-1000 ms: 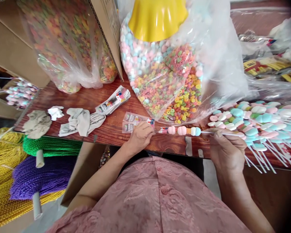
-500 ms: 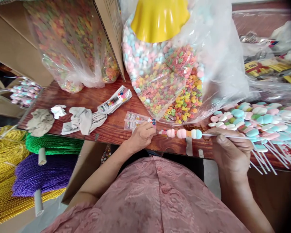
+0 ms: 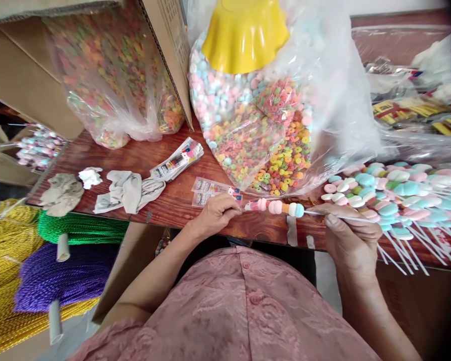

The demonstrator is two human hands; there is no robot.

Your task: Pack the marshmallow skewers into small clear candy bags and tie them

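My right hand [image 3: 351, 235] is closed on the white stick of a candy skewer [image 3: 281, 207] that carries pink, orange and blue marshmallow pieces. My left hand [image 3: 216, 213] pinches the skewer's left tip, where a small clear printed wrapper sits. Both hands hover just over the front edge of the wooden table [image 3: 173, 200]. A few printed wrappers [image 3: 210, 190] lie flat right behind my left hand.
A pile of finished candy skewers [image 3: 402, 193] lies at the right. Big clear bags of coloured cereal rings [image 3: 263, 135] and a yellow bowl [image 3: 246, 32] stand behind. Rags [image 3: 126, 190] and a wrapper pack [image 3: 176, 159] lie left; cord spools [image 3: 52, 265] sit below.
The skewer and both hands have shifted slightly left and toward me; the grip on it is the same.
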